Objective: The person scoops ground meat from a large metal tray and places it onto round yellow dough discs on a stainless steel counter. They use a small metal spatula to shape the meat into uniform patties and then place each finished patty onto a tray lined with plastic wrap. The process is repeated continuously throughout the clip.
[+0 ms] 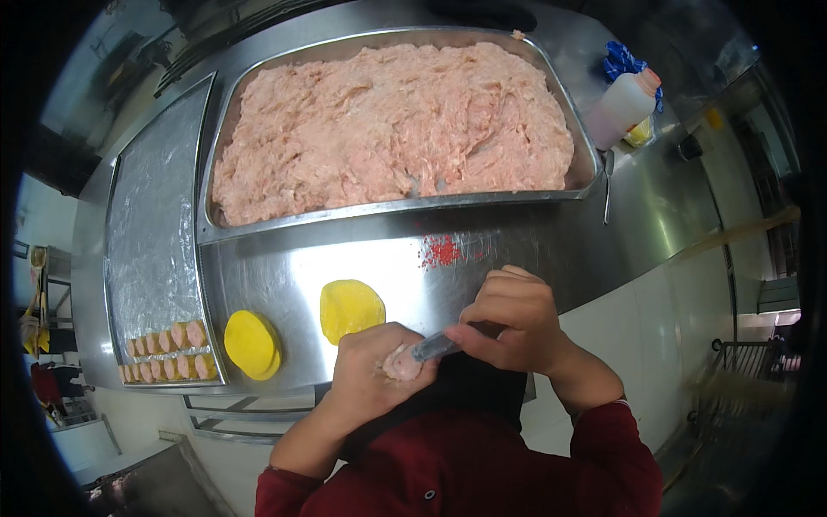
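Close to my body, my left hand [370,372] is curled around a small dumpling [401,365] whose pale pink meat filling shows at the top. My right hand [515,320] grips a flat metal spatula [436,345], its blade touching the filling. Just beyond my left hand lie round yellow wrappers [351,308]. Another stack of yellow wrappers [251,343] sits further left, slightly fanned. A big metal pan [405,205] heaped with minced meat [388,125] stands across the table. Small red bits [441,251] are scattered between pan and hands.
A plastic-lined tray [155,224] runs along the left, with rows of open-topped dumplings [168,369] at its near end. On the right stand a white plastic bottle [622,108] with a pinkish cap, a crumpled blue wrapper [622,60] and a spoon [608,185]. The steel table [672,202] curves away there.
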The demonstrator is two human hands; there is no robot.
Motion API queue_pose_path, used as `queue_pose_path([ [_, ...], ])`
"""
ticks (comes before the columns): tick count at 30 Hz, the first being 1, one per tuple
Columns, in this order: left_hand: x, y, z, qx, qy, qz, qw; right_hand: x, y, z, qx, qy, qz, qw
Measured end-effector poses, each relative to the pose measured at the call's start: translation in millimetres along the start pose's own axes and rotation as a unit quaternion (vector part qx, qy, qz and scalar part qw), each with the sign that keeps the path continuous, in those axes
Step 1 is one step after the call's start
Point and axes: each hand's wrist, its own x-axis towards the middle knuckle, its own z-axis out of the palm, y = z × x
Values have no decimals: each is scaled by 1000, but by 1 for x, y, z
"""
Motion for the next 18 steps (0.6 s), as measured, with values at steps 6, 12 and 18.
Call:
queue_pose_path([
  [6,1,0,-3,47,-2,10,999,-4,3,3,-28,-39,27,998],
  [12,5,-1,-8,-23,-15,-5,1000,-14,8,-8,63,-24,49,997],
  [18,7,-3,-13,-45,-25,58,997,-8,6,-13,60,-71,43,995],
])
